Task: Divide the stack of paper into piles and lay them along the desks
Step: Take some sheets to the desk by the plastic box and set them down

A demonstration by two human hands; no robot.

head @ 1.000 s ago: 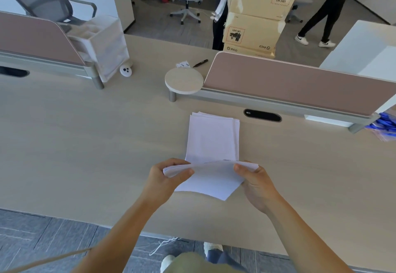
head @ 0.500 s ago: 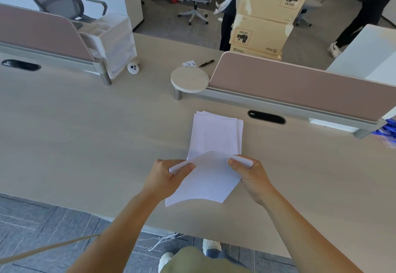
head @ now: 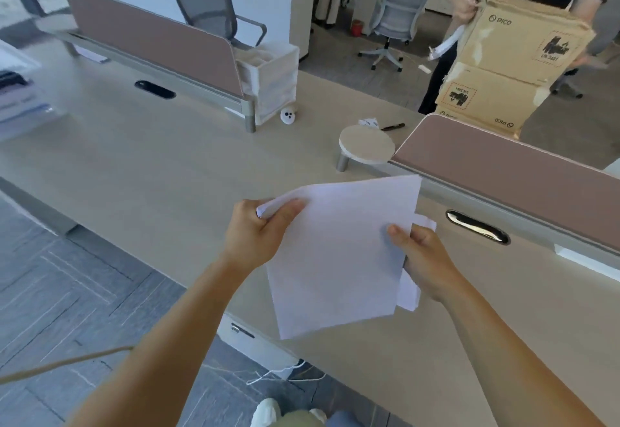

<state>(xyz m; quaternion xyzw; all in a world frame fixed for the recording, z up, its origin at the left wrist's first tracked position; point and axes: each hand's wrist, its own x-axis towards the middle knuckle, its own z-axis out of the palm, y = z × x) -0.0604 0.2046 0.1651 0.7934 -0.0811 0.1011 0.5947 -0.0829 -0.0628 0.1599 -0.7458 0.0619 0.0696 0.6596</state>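
My left hand [head: 255, 235] gripping the top-left corner of a white paper sheaf [head: 339, 259], my right hand [head: 424, 259] pinching its right edge, sheaf held above the desk [head: 151, 165] near its front edge, more sheets [head: 410, 289] showing beneath my right hand

bare desk [head: 151, 165] left of round stand [head: 367, 146]

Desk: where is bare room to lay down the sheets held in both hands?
Widest bare stretch: the desk left of the left hand, bordered by the left divider, its cable slot and the near edge. Another bare patch lies right of the right hand, nearer than the right cable slot. Crowded: around the round shelf, pen and white drawer unit.
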